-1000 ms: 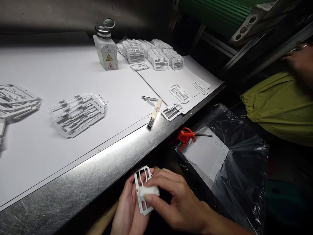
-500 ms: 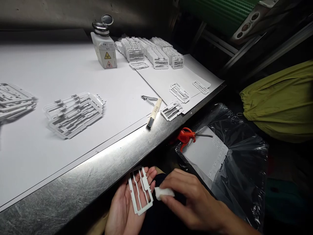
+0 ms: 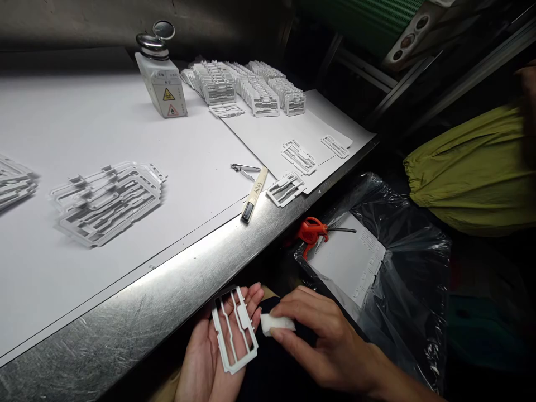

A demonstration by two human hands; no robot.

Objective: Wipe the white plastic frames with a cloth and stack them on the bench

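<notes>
My left hand (image 3: 205,357) lies palm up below the table's steel edge (image 3: 176,290), with a white plastic frame part (image 3: 234,329) resting flat across its fingers. My right hand (image 3: 318,340) sits just to the right of it, pinching a small white wipe pad (image 3: 274,322) between thumb and fingers. The pad is a short gap away from the frame and does not touch it.
On the white table top lie a pile of frame parts (image 3: 106,201), rows of stacked parts (image 3: 247,86), a solvent bottle (image 3: 161,84), a small brush (image 3: 253,195) and clippers (image 3: 245,167). A red air gun (image 3: 312,230) lies by a plastic-lined bin (image 3: 402,279). A green bag (image 3: 473,173) sits right.
My right hand lifted the pad off the frame and drew it to the right. The frame now lies uncovered on my left palm. The view has shifted slightly.
</notes>
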